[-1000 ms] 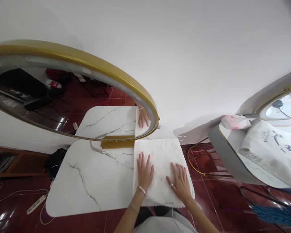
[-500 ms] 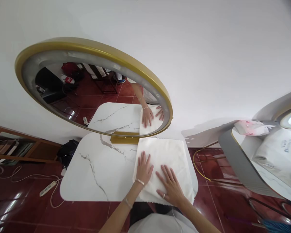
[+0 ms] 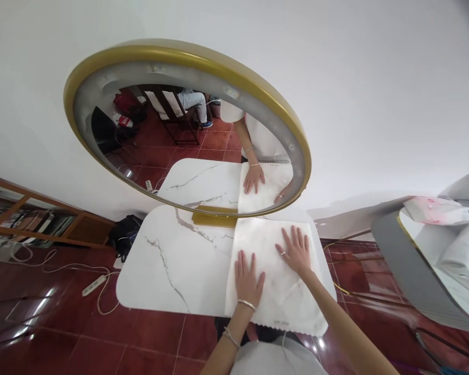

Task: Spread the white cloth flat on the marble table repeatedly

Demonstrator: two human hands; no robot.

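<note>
A white cloth (image 3: 273,297) with zigzag-cut edges lies on the right part of a white marble-patterned table (image 3: 156,281), its front edge reaching past the table's near edge. My left hand (image 3: 249,278) rests flat on the cloth's left side, fingers spread and pointing away from me. Farther back, near the cloth's upper right corner, my right hand (image 3: 296,250) lies flat with its fingers apart and a ring on one finger. Neither hand grips anything. Small dark marks show at the cloth's near edge.
A round gold-framed mirror (image 3: 308,151) stands at the table's back on a gold base (image 3: 213,217), reflecting my hands and a seated person. On the right is a second table (image 3: 406,234) with a pink-white packet (image 3: 433,209). A power strip (image 3: 94,285) and cables lie on the floor.
My right hand has slid away from me to the cloth's far right part. My left hand stays flat on the left side. The view has shifted, too.
</note>
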